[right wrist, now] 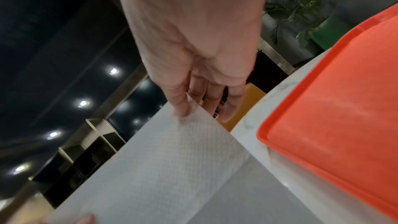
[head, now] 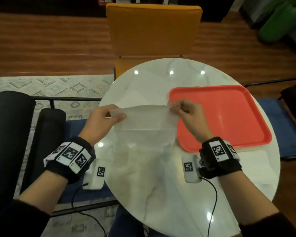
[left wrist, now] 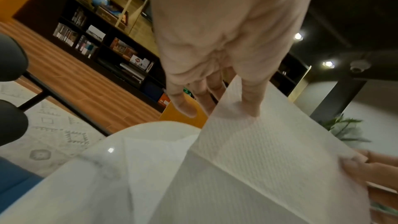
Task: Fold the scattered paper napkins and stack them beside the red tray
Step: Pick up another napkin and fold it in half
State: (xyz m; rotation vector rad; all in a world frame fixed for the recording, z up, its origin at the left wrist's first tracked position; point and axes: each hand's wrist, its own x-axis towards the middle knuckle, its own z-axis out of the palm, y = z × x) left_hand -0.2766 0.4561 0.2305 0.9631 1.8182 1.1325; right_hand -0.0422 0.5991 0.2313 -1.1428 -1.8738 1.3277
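A white paper napkin (head: 143,124) is held up over the round marble worktop (head: 161,194), just left of the red tray (head: 229,117). The left hand (head: 102,120) pinches its left top corner, the right hand (head: 186,112) its right. The left wrist view shows its embossed weave and another napkin (left wrist: 150,159) lying flat.

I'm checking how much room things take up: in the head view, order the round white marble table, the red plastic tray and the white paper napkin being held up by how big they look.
Largest to smallest:
1. round white marble table
2. red plastic tray
3. white paper napkin, raised nearer the camera, so it may look bigger than it is.
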